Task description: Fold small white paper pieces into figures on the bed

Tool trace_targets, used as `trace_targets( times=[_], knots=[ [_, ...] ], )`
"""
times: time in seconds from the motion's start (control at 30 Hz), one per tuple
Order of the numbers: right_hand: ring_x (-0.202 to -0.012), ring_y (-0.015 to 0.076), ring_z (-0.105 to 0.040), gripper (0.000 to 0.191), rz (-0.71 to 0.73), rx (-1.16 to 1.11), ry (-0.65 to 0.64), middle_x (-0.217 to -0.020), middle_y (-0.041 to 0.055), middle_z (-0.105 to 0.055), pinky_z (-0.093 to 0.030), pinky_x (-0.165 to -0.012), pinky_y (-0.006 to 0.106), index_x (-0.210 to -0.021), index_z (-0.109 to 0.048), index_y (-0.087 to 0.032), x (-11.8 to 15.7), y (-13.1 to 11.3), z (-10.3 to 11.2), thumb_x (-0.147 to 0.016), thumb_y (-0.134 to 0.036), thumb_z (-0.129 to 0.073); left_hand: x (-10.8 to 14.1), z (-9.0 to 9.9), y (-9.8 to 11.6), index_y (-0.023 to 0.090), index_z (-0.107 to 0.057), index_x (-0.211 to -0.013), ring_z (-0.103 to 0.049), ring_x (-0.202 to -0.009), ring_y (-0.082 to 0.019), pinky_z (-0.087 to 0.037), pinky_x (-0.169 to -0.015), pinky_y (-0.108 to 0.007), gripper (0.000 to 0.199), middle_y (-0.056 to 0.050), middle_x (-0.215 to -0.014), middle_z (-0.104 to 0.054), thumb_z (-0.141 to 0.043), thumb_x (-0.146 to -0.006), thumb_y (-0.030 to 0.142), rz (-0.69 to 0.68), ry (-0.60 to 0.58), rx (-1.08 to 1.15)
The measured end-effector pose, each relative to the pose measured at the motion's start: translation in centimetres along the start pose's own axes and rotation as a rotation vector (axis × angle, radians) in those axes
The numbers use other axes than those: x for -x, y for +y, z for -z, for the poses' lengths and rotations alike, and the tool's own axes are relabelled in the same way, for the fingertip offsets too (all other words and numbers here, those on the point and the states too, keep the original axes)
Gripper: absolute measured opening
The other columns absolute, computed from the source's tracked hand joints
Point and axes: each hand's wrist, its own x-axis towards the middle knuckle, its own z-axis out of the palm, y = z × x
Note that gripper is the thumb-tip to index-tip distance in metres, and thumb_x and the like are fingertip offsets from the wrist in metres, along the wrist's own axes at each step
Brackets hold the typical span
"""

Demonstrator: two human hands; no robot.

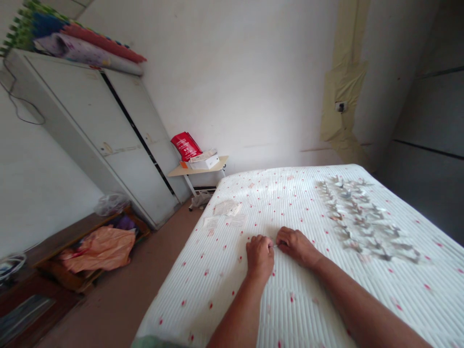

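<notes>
Over the middle of the bed, my left hand (260, 253) and my right hand (295, 245) are close together, fingers closed in a pinch. Between the fingertips shows a thin, pale bit of a small piece of paper (274, 245), held by both hands and mostly hidden by the fingers. Several loose sheets of printed paper (226, 208) lie on the bed beyond my left hand. To the right of my right hand, several small folded paper figures (358, 218), resembling cranes, stand in rows; their details are blurred.
The bed (224, 290) has a white ribbed cover with red dots. Behind it on the left, a small table (177, 171) bears a red bag (186, 146) and a white box (206, 163). A grey cabinet (79, 106) and a low wooden bench (39, 253) stand left.
</notes>
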Motion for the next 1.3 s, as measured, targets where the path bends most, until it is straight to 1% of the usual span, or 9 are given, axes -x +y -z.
trace_targets(
  times=[0.1, 0.2, 0.37, 0.47, 0.67, 0.83, 0.97, 1.13, 1.3],
  knots=[
    [-0.078, 0.0127, -0.055, 0.015, 0.005, 0.0, 0.008, -0.082, 0.0014, -0.058, -0.036, -0.07, 0.023, -0.077, -0.059, -0.018, 0.0, -0.2, 0.1, -0.076, -0.009, -0.047, -0.1, -0.1, -0.2, 0.022, -0.059, -0.083, -0.052, -0.094, -0.016, -0.032, -0.08, -0.028, 0.01, 0.0, -0.091, -0.063, -0.051, -0.08, 0.016, 0.004, 0.003, 0.033],
    [-0.075, 0.0125, -0.054, 0.017, 0.002, -0.028, 0.021, -0.079, 0.0014, -0.058, -0.036, -0.068, 0.022, -0.075, -0.059, -0.018, 0.0, 0.0, 0.0, -0.074, -0.007, -0.046, 0.0, -0.2, -0.3, 0.023, -0.059, -0.084, -0.052, -0.093, -0.015, -0.033, -0.081, -0.027, 0.011, 0.001, -0.091, -0.064, -0.051, -0.079, 0.016, 0.007, 0.019, 0.073],
    [-0.071, 0.0115, -0.053, 0.015, 0.017, -0.185, 0.024, -0.077, 0.0007, -0.058, -0.036, -0.065, 0.021, -0.073, -0.059, -0.017, -0.1, 0.9, -0.3, -0.074, -0.01, -0.046, 0.1, -0.1, -0.3, 0.024, -0.059, -0.086, -0.053, -0.092, -0.014, -0.034, -0.081, -0.026, 0.016, 0.003, -0.09, -0.064, -0.053, -0.074, 0.015, -0.009, 0.054, 0.147],
    [-0.066, 0.011, -0.052, 0.014, -0.022, -0.269, 0.006, -0.071, -0.0013, -0.057, -0.035, -0.062, 0.02, -0.074, -0.059, -0.018, 0.0, 1.1, -0.3, -0.075, -0.013, -0.046, 0.1, 0.0, -0.4, 0.024, -0.061, -0.083, -0.055, -0.089, -0.013, -0.035, -0.08, -0.025, 0.017, 0.004, -0.087, -0.065, -0.052, -0.073, 0.014, -0.02, 0.055, 0.189],
    [-0.057, 0.0092, -0.044, 0.012, -0.083, -0.425, -0.019, -0.06, -0.0043, -0.05, -0.031, -0.054, 0.02, -0.071, -0.057, -0.017, 0.1, 0.9, -0.3, -0.075, -0.019, -0.046, -0.3, -0.5, -0.9, 0.022, -0.062, -0.079, -0.057, -0.08, -0.011, -0.039, -0.075, -0.022, 0.014, 0.004, -0.08, -0.066, -0.051, -0.073, 0.018, 0.007, 0.059, 0.304],
    [-0.053, 0.0082, -0.041, 0.01, -0.155, -0.523, -0.019, -0.059, -0.0051, -0.047, -0.031, -0.051, 0.019, -0.072, -0.056, -0.017, 0.0, 1.5, -0.9, -0.074, -0.022, -0.048, -0.5, -1.0, -1.3, 0.021, -0.064, -0.08, -0.058, -0.076, -0.012, -0.041, -0.071, -0.021, 0.015, 0.003, -0.078, -0.066, -0.05, -0.073, 0.022, 0.033, 0.039, 0.402],
    [-0.054, 0.0084, -0.041, 0.009, -0.139, -0.575, -0.003, -0.059, -0.0044, -0.048, -0.031, -0.05, 0.019, -0.07, -0.056, -0.017, -0.2, 1.9, -1.1, -0.072, -0.023, -0.051, -0.7, -1.2, -1.5, 0.02, -0.065, -0.08, -0.057, -0.071, -0.013, -0.041, -0.067, -0.022, 0.017, 0.002, -0.074, -0.065, -0.052, -0.072, 0.028, 0.033, 0.043, 0.442],
    [-0.053, 0.0083, -0.04, 0.011, -0.165, -0.628, -0.021, -0.06, -0.0044, -0.049, -0.032, -0.05, 0.019, -0.073, -0.058, -0.017, -0.2, 2.0, -1.2, -0.072, -0.026, -0.052, -0.7, -0.9, -1.5, 0.019, -0.064, -0.074, -0.054, -0.065, -0.012, -0.038, -0.061, -0.021, 0.017, 0.003, -0.066, -0.061, -0.051, -0.072, 0.029, 0.035, 0.009, 0.465],
    [-0.053, 0.0082, -0.04, 0.013, -0.174, -0.665, -0.055, -0.059, -0.0043, -0.049, -0.033, -0.051, 0.019, -0.074, -0.06, -0.017, -0.2, 1.8, -1.1, -0.072, -0.027, -0.052, -0.5, -0.5, -1.5, 0.017, -0.064, -0.074, -0.05, -0.061, -0.01, -0.036, -0.058, -0.019, 0.018, 0.003, -0.063, -0.057, -0.05, -0.072, 0.028, 0.028, -0.022, 0.57]
  ],
)
